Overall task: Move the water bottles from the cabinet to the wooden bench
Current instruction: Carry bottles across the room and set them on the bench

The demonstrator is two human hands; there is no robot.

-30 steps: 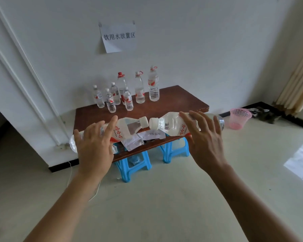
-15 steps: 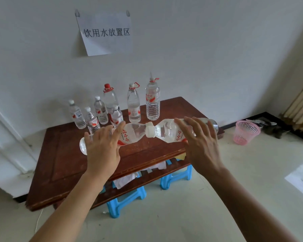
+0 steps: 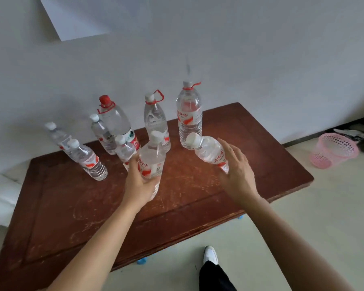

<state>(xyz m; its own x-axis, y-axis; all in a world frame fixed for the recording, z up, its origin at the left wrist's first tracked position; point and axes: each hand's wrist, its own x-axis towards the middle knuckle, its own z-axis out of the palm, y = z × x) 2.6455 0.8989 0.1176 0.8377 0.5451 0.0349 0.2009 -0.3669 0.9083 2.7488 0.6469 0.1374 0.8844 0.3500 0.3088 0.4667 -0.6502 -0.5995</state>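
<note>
My left hand point(image 3: 138, 183) grips a clear water bottle point(image 3: 152, 160) with a white cap and red label, held nearly upright over the wooden bench point(image 3: 76, 208). My right hand point(image 3: 235, 171) grips a second such bottle point(image 3: 208, 151), tilted with its cap pointing up and left. Both bottles hang just above the bench's middle, in front of the standing row. Several more bottles stand at the back by the wall: three tall ones with red neck rings point(image 3: 189, 114) and several small ones point(image 3: 88, 160). No cabinet shows here.
A white wall rises right behind the bench, with a paper sign point(image 3: 72, 15) pinned at the upper left. A pink plastic basket point(image 3: 332, 150) sits on the floor to the right. My shoe point(image 3: 210, 255) stands by the bench's front edge. Blue stool legs peek from below.
I have stepped closer to the bench. Both bottles, held lying sideways cap to cap before, have swung towards upright and moved down over the bench's middle.
</note>
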